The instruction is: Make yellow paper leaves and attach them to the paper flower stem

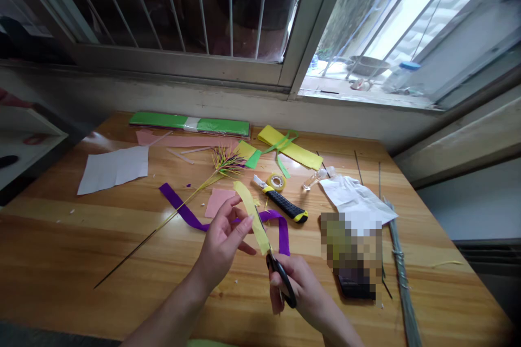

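My left hand [226, 237] pinches a yellow paper strip [251, 216] and holds it up over the wooden table [73, 249]. My right hand [296, 287] is closed round the black handles of scissors [280, 276], whose blades meet the strip's lower end. Behind the strip a purple paper ribbon [183, 209] curls across the table. A thin stem with a yellow and purple fringed head [226, 162] lies slanted to the left of my hands.
A utility knife [280, 200], a tape roll [277, 181], pink paper [217, 200], white sheets [114, 168], yellow and green paper [291, 147], a green pack [189, 123] and a bundle of thin sticks [401, 265] lie about. A dark phone [356, 284] sits at right. A barred window stands behind.
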`<state>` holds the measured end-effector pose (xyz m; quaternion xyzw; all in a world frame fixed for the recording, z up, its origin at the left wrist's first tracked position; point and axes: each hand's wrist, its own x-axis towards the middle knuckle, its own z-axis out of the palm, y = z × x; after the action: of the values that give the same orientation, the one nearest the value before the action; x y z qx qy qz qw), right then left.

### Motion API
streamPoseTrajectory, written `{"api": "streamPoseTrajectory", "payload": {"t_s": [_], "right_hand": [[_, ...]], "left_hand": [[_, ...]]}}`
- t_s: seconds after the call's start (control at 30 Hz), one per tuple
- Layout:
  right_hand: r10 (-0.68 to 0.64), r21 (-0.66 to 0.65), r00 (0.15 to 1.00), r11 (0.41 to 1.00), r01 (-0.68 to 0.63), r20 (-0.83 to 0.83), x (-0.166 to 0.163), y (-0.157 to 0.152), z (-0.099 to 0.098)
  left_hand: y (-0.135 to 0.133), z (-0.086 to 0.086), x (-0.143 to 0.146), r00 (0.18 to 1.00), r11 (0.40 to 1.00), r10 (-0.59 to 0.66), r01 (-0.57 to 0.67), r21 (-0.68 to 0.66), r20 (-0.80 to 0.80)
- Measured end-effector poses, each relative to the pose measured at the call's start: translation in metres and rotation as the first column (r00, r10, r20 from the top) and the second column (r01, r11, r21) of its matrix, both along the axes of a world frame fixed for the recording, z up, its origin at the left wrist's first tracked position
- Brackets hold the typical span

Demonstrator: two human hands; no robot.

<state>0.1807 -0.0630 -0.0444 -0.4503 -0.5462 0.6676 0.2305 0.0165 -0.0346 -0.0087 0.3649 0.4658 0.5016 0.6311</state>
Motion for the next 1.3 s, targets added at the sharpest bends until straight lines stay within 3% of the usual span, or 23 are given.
{"api": "streamPoseTrajectory", "payload": {"t_s": [0.2,0.47,0.8,1.3], "right_hand": [[0.029,-0.027,0.999,0.999,-0.028,0.016,0.002,-0.001,0.002],[0.055,-0.032,0.995,0.998,-0.058,-0.086,0.004,-0.003,0.01],[0.035,-0.026,0.993,0.999,-0.038,-0.109,0.002,0.0,0.014],[0.018,0.003,0.993,1.0,-0.018,-0.117,-0.001,0.002,0.014]], "left_hand": [[0.008,-0.008,0.001,0.99,0.991,0.132,-0.132,0.008,-0.049],[0.005,-0.005,0.006,0.992,0.991,0.127,-0.126,0.045,-0.027],[-0.003,-0.004,0.01,0.988,0.993,0.112,-0.108,0.04,-0.107],[-0.003,-0.006,0.013,0.994,0.997,0.067,-0.064,0.038,-0.085]]}}
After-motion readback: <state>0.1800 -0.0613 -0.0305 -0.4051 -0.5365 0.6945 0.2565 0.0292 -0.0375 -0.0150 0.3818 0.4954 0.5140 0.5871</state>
